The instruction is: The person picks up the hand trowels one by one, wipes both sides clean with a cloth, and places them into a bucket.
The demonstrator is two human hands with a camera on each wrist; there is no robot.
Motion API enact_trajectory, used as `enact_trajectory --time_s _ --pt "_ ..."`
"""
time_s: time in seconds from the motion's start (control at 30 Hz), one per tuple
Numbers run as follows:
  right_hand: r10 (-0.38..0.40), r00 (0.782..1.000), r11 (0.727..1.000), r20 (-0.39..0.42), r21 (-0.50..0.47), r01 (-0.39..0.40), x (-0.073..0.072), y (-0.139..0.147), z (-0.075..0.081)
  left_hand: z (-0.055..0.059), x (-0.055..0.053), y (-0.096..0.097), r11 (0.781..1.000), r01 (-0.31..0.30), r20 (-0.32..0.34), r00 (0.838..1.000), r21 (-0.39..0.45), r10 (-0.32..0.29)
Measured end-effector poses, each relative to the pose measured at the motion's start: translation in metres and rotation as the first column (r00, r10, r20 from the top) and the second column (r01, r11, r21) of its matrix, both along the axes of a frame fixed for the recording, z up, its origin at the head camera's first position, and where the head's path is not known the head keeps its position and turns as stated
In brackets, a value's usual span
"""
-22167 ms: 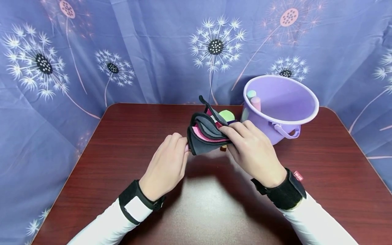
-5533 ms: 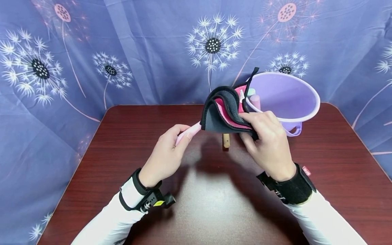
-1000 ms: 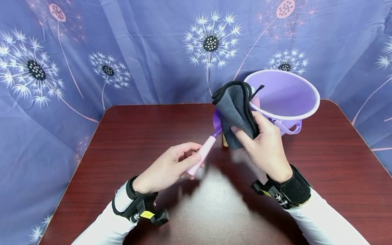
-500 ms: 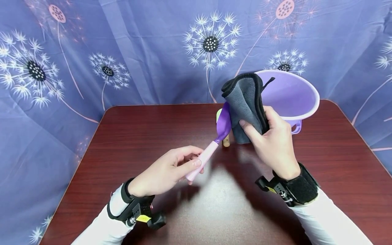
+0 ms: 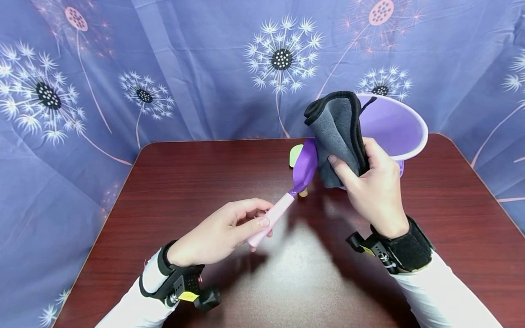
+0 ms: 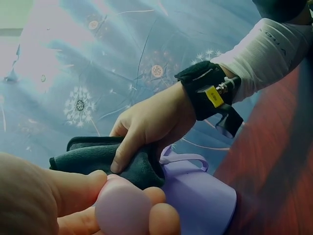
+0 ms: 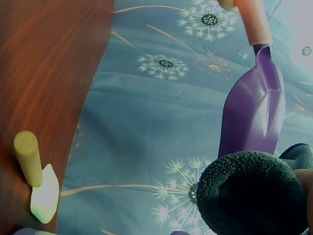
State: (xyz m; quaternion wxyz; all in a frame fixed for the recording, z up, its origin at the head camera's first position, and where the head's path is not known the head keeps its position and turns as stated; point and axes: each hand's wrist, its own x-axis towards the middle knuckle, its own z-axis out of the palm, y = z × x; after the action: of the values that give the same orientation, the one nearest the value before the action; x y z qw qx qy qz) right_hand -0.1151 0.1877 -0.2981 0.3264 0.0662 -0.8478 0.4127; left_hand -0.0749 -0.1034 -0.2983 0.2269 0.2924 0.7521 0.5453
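Observation:
My left hand (image 5: 221,230) holds a small garden trowel by its pink handle (image 5: 272,219), thumb on top. The trowel's purple blade (image 5: 305,166) points up and away, its tip right at the cloth's lower left side. A folded dark grey cloth (image 5: 336,132) with black edging is gripped in my right hand (image 5: 377,191), thumb on the near face. In the right wrist view the blade (image 7: 254,107) shows broadly, its end hidden behind the cloth (image 7: 249,196). The left wrist view shows the handle's rounded end (image 6: 122,210) between my thumb and fingers.
A purple bucket (image 5: 420,132) stands at the back right, partly hidden by the cloth and right hand. Behind the trowel lies a tool with a light green head (image 5: 296,156) and wooden handle (image 7: 28,156). A patterned curtain (image 5: 205,68) hangs behind the brown table (image 5: 184,182).
The cloth, earlier folded round the blade, has moved right and up with my right hand, baring more of the blade. My left hand keeps its hold and has shifted slightly down and left.

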Motion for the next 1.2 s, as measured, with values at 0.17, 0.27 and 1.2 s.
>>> enact_trajectory --time_s 0.17,0.27,1.2 --pt "0.0 0.998 1.0 -0.067 0.031 0.003 -0.001 0.0 0.0 0.002 0.001 -0.002 0.999 0.018 0.06 0.998 0.042 -0.02" --pt "0.003 0.995 0.999 -0.104 0.045 0.001 -0.002 0.0 0.0 0.003 0.001 -0.003 0.996 0.032 0.09 0.995 0.082 -0.039" --pt "0.155 0.98 0.984 -0.126 0.107 -0.142 0.002 -0.019 -0.018 -0.008 -0.005 0.005 0.839 -0.084 0.431 0.882 0.538 -0.189"
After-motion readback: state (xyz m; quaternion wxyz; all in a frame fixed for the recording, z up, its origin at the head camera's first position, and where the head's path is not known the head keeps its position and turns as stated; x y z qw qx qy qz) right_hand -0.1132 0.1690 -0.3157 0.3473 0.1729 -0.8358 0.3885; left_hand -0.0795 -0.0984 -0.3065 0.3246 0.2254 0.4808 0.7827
